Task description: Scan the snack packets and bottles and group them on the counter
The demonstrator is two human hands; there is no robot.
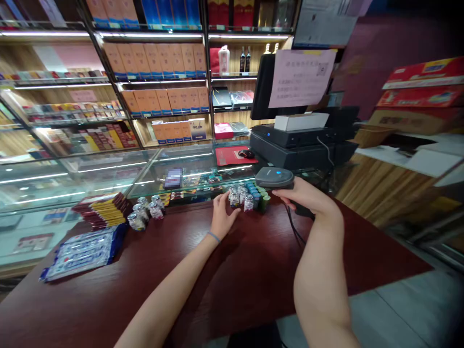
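My right hand (302,195) is wrapped round the handle of a dark barcode scanner (274,178), whose head points left with a blue light on top. A cable hangs from its grip. My left hand (223,217) has its fingers apart beside a group of small bottles (234,197) with white and silver tones; its fingertips are at the nearest ones, and whether they touch is unclear. Right of these stand blue containers (255,197) and green containers (265,202), below the scanner. Several similar small bottles (136,220) stand farther left on the dark red counter (217,270).
Stacked red and yellow packets (103,211) and blue-white packages (85,252) lie at the left. Behind is a glass display case (141,176). A monitor (263,87) and black till (300,147) stand back right, near a mouse (246,153) on a red mat (226,157).
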